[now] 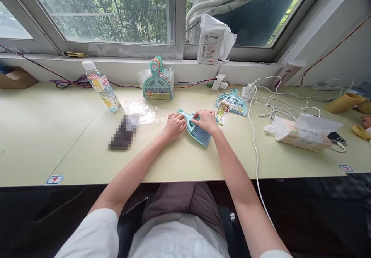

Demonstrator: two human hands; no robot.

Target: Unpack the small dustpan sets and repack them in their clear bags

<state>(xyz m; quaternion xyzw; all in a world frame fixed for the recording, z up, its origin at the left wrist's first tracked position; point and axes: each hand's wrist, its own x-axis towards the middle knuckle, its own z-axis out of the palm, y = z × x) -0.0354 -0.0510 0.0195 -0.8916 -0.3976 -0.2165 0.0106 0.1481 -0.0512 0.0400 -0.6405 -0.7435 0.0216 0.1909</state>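
Note:
A small light-green dustpan and brush set (200,135) lies on the table in front of me, its handle pointing up and left and its grey-blue bristles toward me. My left hand (174,127) is closed at the left edge of the set, beside the handle. From above, my right hand (206,121) grips the upper right part of the set, covering some of it. Beyond the right fingers is a green and yellow printed card (222,113). Just behind it lies another dustpan set (233,102) in clear wrap.
Clear plastic bags (145,111) lie left of my hands, near a blurred dark object (123,134) and a bottle (101,86). Wrapped dustpan sets (157,81) stand against the wall. White cables (285,109) and a tissue pack (304,131) are at right. Part of another person's hand (366,122) shows at the right edge.

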